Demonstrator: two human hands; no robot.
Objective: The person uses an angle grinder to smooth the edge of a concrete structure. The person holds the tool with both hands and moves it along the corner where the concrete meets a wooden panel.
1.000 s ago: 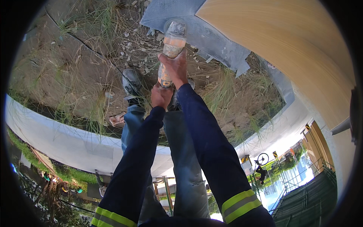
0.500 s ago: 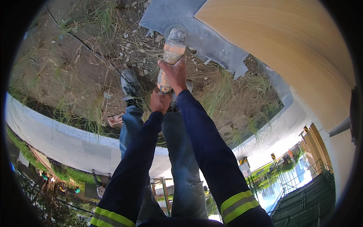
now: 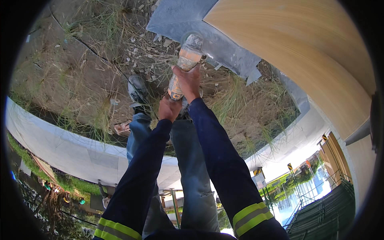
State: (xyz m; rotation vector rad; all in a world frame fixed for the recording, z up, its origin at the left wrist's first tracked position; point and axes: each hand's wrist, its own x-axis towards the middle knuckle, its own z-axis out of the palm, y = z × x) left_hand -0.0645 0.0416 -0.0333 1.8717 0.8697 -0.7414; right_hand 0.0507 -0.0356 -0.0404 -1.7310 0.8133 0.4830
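A dusty orange and grey angle grinder (image 3: 188, 56) points away from me, its head and blurred disc at the edge of a grey stone slab (image 3: 224, 44). My right hand (image 3: 189, 82) is wrapped round the middle of its body. At its near end my left hand (image 3: 170, 108) is closed on the rear of the grinder. The disc overlaps the slab's edge in this view; whether it touches cannot be made out.
A curved wood-coloured wall (image 3: 304, 44) rises to the right beyond the slab. Broken stone chips (image 3: 134, 52), dry grass and a black cable (image 3: 90, 48) lie on the soil. A pale curved kerb (image 3: 80, 144) runs behind my shoes (image 3: 138, 88).
The grinder's head has shifted a little to the right and nearer to me along the slab's edge. Both hands keep their hold.
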